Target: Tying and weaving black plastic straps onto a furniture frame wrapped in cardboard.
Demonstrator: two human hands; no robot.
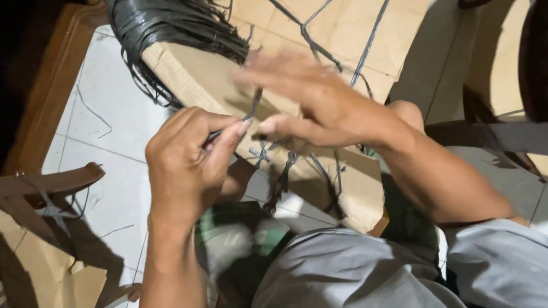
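Left hand (pixel 189 160) pinched a thin dark strand (pixel 251 107) between thumb and forefinger above the cardboard sheet (pixel 210 78), right hand (pixel 309 102) blurred beside it, fingers loosely spread, touching the strand.

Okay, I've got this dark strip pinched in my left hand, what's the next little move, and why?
Probably draw the dark strip taut with the left hand. Its end is already pinched between thumb and forefinger, the right hand is spread over the cardboard-wrapped piece, and loose strands hang just behind.
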